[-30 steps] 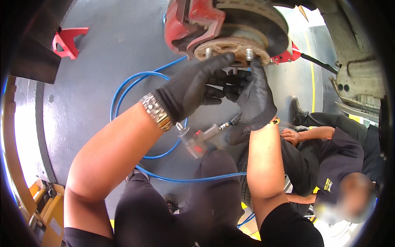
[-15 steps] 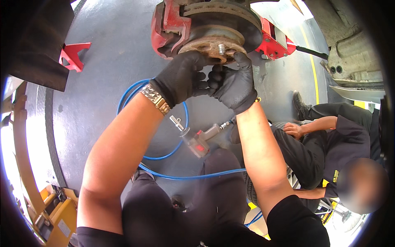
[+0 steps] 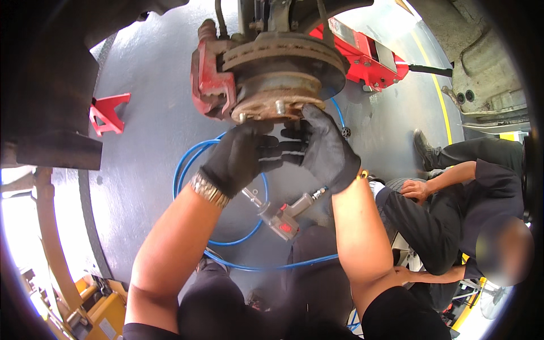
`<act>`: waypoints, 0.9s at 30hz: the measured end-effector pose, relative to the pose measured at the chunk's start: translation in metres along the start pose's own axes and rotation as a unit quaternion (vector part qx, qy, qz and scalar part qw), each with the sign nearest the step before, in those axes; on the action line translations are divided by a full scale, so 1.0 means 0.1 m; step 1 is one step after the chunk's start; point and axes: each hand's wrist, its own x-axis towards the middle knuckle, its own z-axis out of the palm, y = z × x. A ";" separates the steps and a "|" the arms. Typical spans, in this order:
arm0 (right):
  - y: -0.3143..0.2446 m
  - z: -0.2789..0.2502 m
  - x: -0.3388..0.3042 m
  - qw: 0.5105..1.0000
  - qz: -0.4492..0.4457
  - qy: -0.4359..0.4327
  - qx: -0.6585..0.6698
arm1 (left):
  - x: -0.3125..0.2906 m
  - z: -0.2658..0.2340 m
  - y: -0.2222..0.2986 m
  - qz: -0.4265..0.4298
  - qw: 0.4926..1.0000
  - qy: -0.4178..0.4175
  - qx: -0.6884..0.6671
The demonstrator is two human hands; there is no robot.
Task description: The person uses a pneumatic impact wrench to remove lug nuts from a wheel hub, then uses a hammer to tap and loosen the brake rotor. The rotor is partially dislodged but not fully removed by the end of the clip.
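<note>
A rusty wheel hub [image 3: 262, 109] with bare studs hangs in front of me, its brake disc [image 3: 294, 52] behind it and a red brake caliper [image 3: 211, 76] on its left. Both my hands wear black gloves. My left hand [image 3: 241, 153] is bent up against the hub's near left edge, its fingertips partly hidden. The thumb of my right hand [image 3: 331, 148] presses on the hub's right edge while its other fingers curl beneath. Below the hub the fingers of both hands nearly meet. Whether a small part lies between them is hidden.
An impact wrench [image 3: 280, 220] lies on the floor below my hands, beside a looped blue air hose [image 3: 226, 243]. A red jack stand [image 3: 110, 113] stands left, a red floor jack [image 3: 371, 59] far right. Another person [image 3: 453, 198] sits at right by a tire [image 3: 391, 218].
My view has shifted, so the hub and my hands sit lower in the picture. My left hand has slid along the hub's edge, and a second stud now shows on the left.
</note>
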 end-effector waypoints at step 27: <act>0.51 -0.40 0.24 0.966 -0.108 -0.028 0.233 | -0.13 0.37 0.07 0.082 0.990 0.112 0.008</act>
